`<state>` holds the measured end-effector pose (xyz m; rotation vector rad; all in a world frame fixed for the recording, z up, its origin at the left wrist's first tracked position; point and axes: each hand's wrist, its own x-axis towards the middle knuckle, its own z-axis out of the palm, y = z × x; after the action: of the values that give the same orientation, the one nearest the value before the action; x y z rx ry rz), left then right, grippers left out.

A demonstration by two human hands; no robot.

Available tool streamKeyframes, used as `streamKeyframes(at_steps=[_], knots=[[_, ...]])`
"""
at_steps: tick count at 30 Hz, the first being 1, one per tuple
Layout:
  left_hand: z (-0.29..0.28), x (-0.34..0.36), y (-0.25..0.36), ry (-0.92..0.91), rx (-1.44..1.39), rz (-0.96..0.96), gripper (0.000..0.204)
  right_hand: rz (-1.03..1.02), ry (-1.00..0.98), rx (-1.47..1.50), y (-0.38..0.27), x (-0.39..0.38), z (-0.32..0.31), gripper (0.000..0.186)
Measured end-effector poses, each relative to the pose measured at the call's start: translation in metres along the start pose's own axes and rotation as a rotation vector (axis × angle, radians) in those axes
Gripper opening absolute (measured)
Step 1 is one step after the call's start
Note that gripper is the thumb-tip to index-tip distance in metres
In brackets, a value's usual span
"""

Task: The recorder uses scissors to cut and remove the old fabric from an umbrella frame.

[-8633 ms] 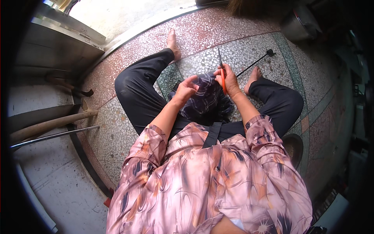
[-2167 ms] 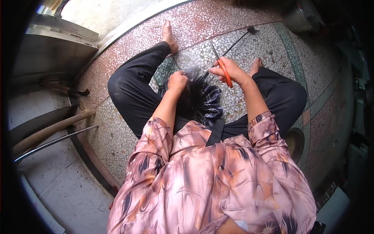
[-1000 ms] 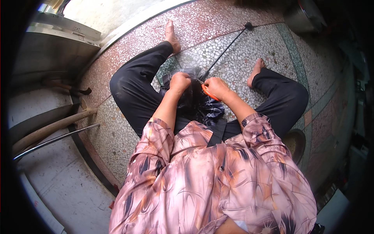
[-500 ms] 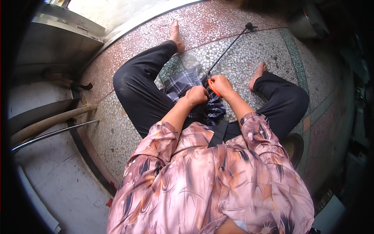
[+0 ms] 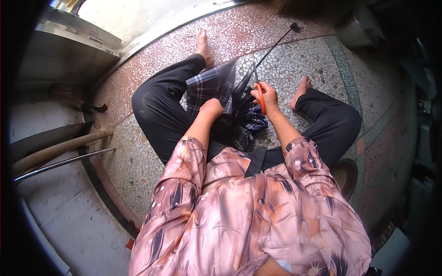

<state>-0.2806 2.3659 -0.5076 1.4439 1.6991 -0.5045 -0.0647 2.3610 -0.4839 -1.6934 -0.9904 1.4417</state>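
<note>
left hand (image 5: 212, 107) closed in a fist on the near edge of a dark navy, white-lined plaid cloth (image 5: 211, 85); fingertips hidden. cloth sits between the black-trousered legs (image 5: 159, 103), one panel spread leftward, the remainder bunched by a thin black knob-ended rod (image 5: 274, 48). right hand (image 5: 269, 97) curled around orange-handled, dark-bladed scissors (image 5: 262, 99), blades pointing forward. risks, judged: bunched folds beside the rod could snag the blade tips; a slack left grip could let the panel slip; a wide swing could nick the bare right foot (image 5: 301, 93).
</note>
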Motion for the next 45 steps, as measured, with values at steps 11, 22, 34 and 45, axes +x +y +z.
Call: streamKeyframes(at_steps=[11,22,34,45], knots=[[-0.014,-0.001,-0.001,-0.173,0.324,0.08,0.036,0.728,0.114,0.423,0.051,0.014,-0.055,0.009],[0.023,-0.065,0.05,-0.265,0.379,0.54,0.031,-0.125,0.072,0.053,0.055,0.054,-0.01,0.035],[0.001,-0.079,0.079,0.531,-0.322,0.75,0.013,-0.171,-0.155,-0.147,0.046,0.06,0.003,0.03],[-0.004,-0.022,0.058,0.315,-0.393,0.292,0.032,-0.212,-0.282,-0.2,0.04,0.05,0.002,0.035]])
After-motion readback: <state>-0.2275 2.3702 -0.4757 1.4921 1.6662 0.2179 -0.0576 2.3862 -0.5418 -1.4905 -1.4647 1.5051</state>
